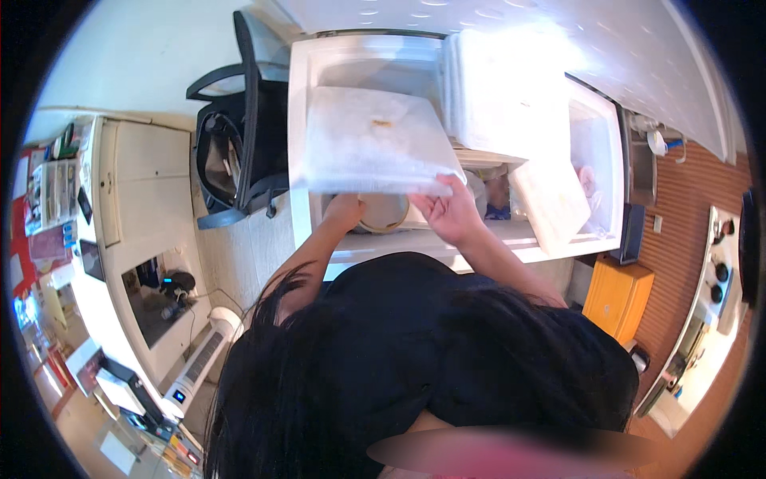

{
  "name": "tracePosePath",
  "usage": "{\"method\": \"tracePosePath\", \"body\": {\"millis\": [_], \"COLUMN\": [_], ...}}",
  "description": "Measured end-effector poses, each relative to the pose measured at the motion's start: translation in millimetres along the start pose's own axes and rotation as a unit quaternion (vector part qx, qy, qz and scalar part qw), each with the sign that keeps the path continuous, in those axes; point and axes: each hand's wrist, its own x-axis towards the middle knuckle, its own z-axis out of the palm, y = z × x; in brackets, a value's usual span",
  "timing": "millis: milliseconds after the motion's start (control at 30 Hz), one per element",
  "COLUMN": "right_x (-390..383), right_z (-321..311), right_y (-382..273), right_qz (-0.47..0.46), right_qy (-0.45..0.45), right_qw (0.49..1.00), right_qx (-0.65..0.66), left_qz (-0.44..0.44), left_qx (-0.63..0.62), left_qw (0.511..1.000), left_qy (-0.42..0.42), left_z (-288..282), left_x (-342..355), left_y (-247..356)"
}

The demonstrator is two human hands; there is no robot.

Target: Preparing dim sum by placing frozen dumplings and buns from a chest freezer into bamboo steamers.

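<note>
Before me is a white chest freezer [300,128] with its lid raised. A white slab [375,148], foam-like or padded, with a small brown mark, lies tilted over the freezer's left part. My right hand [451,209] pinches the slab's near right corner between thumb and fingers. Below its near edge, my left hand [345,212] reaches into the freezer, fingers closed at the rim of a round, pale container [384,212]. The slab hides the container's far side and whatever lies deeper there.
A thick white slab [507,96] stands across the freezer's middle. Another white block [550,203] leans at the right, beside bagged items [498,195]. A black chair [243,136] stands close on the left. An orange box [618,297] is at the right.
</note>
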Motion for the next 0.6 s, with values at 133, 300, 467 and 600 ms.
{"method": "tracePosePath", "body": {"millis": [133,300,467,600], "right_x": [-81.0,-137.0,-132.5,-83.2], "right_z": [-13.1,-21.1,-56.6,-96.4], "right_y": [1.0,-11.7,-59.6,-138.0], "right_qz": [0.028,-0.123,-0.263,-0.348], "right_qy": [-0.071,-0.089,-0.087,-0.115], "right_qw": [0.994,0.978,0.956,0.923], "right_qx": [-0.083,-0.145,-0.099,-0.113], "left_qz": [0.005,-0.001,-0.017,-0.030], "left_qx": [0.014,0.029,0.040,0.043], "left_qw": [1.000,1.000,0.999,0.999], "left_qy": [-0.003,-0.001,0.010,0.014], "left_z": [3.7,2.4,0.6,-1.9], "left_x": [2.3,4.8,3.7,-1.6], "left_y": [-0.8,1.7,5.8,8.6]}}
